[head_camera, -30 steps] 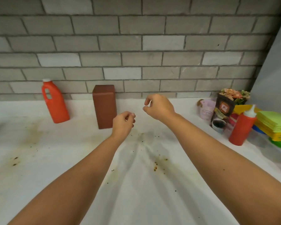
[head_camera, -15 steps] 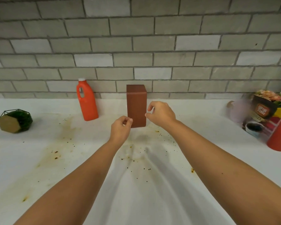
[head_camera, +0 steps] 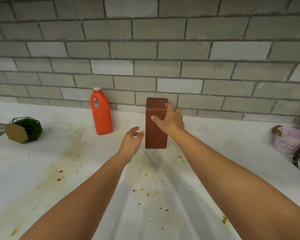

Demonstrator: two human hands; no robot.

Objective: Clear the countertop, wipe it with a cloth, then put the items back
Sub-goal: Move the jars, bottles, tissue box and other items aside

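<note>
A: What lies nearest?
B: The stained white countertop [head_camera: 42,170], speckled with dark crumbs; both forearms stretch over it.
A: And the hands?
B: The left hand [head_camera: 131,142] is loosely spread just beside the brown box [head_camera: 154,135], holding nothing; the right hand [head_camera: 171,122] grips the box's upper right edge, thumb on its front; the box stands upright mid-counter.
A: Beyond?
B: An orange bottle [head_camera: 101,116] against the brick wall [head_camera: 163,49].

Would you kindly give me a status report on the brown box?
Right hand grips brown box near top. Left hand open beside it. Orange bottle stands left, apart.
</note>
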